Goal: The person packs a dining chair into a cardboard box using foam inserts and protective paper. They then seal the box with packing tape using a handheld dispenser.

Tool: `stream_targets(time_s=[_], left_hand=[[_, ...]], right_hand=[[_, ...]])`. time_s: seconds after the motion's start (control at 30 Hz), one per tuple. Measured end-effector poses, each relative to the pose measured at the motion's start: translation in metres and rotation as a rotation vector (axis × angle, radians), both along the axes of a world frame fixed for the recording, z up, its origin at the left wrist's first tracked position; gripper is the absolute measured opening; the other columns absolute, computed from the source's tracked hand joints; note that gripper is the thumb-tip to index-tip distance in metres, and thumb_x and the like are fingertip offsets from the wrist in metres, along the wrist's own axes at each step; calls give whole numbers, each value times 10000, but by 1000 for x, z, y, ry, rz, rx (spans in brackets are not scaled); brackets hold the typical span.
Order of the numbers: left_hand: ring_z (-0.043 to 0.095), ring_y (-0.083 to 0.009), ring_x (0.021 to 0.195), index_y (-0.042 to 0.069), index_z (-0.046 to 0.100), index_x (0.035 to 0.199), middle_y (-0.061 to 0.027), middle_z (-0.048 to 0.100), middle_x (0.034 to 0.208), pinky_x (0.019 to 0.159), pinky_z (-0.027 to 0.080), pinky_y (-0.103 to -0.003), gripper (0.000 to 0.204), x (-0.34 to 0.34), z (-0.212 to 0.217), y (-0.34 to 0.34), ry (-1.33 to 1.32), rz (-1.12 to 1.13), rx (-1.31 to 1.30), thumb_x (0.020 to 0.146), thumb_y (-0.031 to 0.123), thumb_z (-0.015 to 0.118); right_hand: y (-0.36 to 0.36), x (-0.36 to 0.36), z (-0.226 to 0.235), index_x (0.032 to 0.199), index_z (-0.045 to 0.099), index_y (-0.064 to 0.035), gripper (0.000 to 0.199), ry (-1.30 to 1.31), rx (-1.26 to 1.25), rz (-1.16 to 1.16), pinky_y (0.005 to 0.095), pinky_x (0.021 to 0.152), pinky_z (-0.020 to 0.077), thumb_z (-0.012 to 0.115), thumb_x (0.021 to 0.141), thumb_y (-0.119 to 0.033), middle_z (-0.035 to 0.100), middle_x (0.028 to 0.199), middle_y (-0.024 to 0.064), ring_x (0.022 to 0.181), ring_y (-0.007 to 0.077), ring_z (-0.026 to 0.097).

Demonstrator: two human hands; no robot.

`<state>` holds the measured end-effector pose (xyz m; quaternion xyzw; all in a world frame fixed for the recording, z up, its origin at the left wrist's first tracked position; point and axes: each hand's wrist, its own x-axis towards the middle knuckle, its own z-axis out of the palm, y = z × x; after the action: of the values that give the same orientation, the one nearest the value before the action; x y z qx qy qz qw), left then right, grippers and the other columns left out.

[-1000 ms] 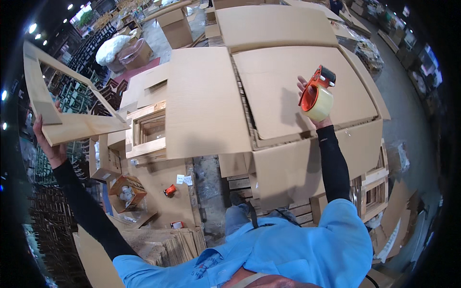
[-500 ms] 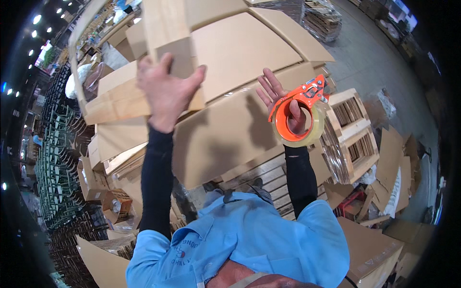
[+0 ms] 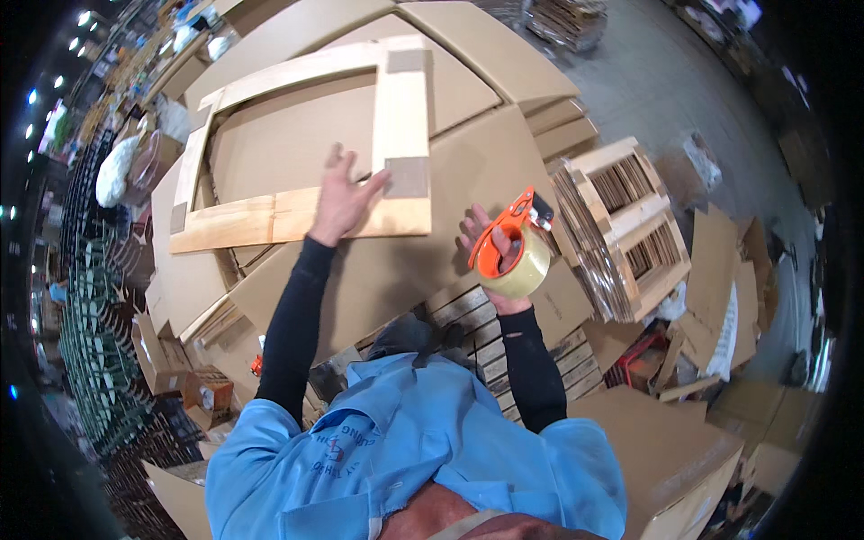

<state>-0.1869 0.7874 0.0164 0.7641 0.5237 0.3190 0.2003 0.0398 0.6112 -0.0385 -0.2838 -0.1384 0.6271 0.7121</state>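
Whereas half a second ago it was raised overhead, the wooden frame (image 3: 306, 153) now lies flat on the cardboard stack (image 3: 468, 162), left hand (image 3: 346, 200) spread open on its near rail, right hand (image 3: 493, 247) beside it gripping the tape dispenser (image 3: 513, 252).

Large flat cardboard sheets (image 3: 468, 171) are lying stacked across the middle of the view, with another big sheet (image 3: 459, 63) overlapping them at the top. To the right, a wooden crate (image 3: 630, 225) is standing tilted on the concrete floor (image 3: 684, 81), beside a bundle of folded cardboard on edge (image 3: 585, 243). A slatted wooden pallet (image 3: 486, 342) is showing below the sheets. Loose cardboard scraps (image 3: 720, 270) are lying scattered at the right. Small open boxes (image 3: 207, 391) are sitting at the lower left, and a white bag (image 3: 117, 171) is resting further up the left side.
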Motion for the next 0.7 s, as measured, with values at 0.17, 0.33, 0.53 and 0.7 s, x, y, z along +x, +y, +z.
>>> stream_targets(time_s=[0.17, 0.33, 0.53, 0.7], left_hand=[[455, -468, 1311, -77, 623, 1211, -348, 468, 1398, 1131, 349, -482, 738, -194, 18, 79, 402, 482, 482, 824, 543, 728], [452, -456, 1326, -7, 533, 1370, -301, 451, 1444, 1098, 378, -520, 909, -376, -14, 100, 592, 878, -165, 799, 692, 640], [444, -420, 1354, -9, 457, 1448, -267, 416, 1493, 1105, 375, -517, 987, -408, -9, 91, 528, 912, -333, 785, 700, 637], [493, -410, 1313, -61, 469, 1419, -293, 486, 1423, 1114, 387, -432, 1022, -441, -15, 94, 487, 791, -395, 770, 710, 637]], right_hand=[[32, -6, 0, 1360, 513, -44, 412, -318, -5, 85, 322, 941, 536, 613, 977, -159, 564, 1345, 122, 1147, 189, 608], [71, 1, 16, 1188, 652, 0, 245, -592, -133, 349, 274, 760, 583, 549, 994, -110, 686, 1066, 88, 896, 135, 685], [96, -13, 41, 1156, 642, 0, 219, -437, -174, 212, 250, 697, 566, 561, 990, -118, 690, 1009, 56, 855, 116, 679], [109, -31, 46, 1076, 666, -23, 141, -409, -163, 6, 299, 675, 590, 580, 966, -43, 699, 933, 42, 784, 147, 698]])
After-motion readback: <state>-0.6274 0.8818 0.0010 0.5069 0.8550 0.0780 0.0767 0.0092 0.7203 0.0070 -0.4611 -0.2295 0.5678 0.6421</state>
